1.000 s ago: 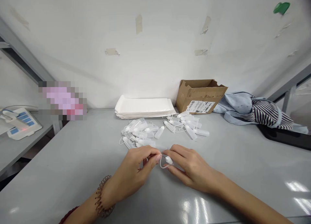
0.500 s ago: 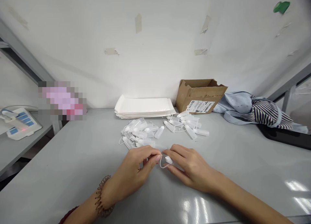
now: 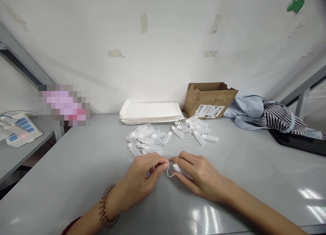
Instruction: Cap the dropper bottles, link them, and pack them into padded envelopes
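Just in front of the loose bottles, my right hand (image 3: 201,175) grips a small translucent dropper bottle, its white tip (image 3: 176,167) pointing toward my left hand. Most of that bottle is hidden by my fingers. My left hand (image 3: 146,174) is closed in a pinch on the free end of the thin white strap (image 3: 170,174), which curves back to the bottle. A fine needle-like point shows between the pinching fingers and the tip. Beyond both hands lies a pile of similar dropper bottles (image 3: 146,140), with a second pile (image 3: 195,129) to its right.
Stacked white sheets or envelopes (image 3: 152,112) lie against the wall, beside an open cardboard box (image 3: 211,101). Light blue and striped fabric (image 3: 254,114) rests on a black object (image 3: 300,143) at right. A white device with blue keys (image 3: 24,129) sits on the left-hand surface.
Both hands stay in nearly the same place. The strap end in my left hand has shifted very slightly left, away from the bottle's tip.
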`<control>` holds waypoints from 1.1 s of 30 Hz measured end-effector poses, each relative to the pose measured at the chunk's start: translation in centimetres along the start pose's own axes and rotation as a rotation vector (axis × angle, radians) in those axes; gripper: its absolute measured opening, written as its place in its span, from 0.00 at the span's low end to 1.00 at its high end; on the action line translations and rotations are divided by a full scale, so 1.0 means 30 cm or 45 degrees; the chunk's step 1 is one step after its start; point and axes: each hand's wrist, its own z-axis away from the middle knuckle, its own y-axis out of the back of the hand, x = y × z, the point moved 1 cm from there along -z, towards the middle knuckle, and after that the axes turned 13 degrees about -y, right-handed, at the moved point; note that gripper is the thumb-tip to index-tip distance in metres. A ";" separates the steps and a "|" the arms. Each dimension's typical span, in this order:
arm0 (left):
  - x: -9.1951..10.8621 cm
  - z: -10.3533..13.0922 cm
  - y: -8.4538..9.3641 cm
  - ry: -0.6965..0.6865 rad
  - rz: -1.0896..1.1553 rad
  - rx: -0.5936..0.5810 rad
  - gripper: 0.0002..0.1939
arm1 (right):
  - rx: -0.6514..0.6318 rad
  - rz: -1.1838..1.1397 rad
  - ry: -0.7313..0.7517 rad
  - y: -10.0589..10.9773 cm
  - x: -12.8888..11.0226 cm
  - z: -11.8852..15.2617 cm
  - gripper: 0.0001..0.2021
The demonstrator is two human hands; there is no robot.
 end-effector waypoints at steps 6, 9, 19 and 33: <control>-0.001 -0.001 -0.003 -0.067 -0.027 0.000 0.11 | -0.032 0.015 0.016 0.004 0.000 0.002 0.12; -0.001 0.001 -0.005 -0.124 -0.059 -0.018 0.11 | -0.048 0.020 0.046 0.003 0.002 0.003 0.10; 0.000 0.013 -0.020 -0.171 -0.102 -0.102 0.11 | -0.108 0.065 0.061 0.012 -0.008 0.004 0.12; 0.002 0.021 -0.059 -0.204 -0.059 -0.131 0.11 | -0.143 0.120 0.014 -0.025 -0.008 0.012 0.07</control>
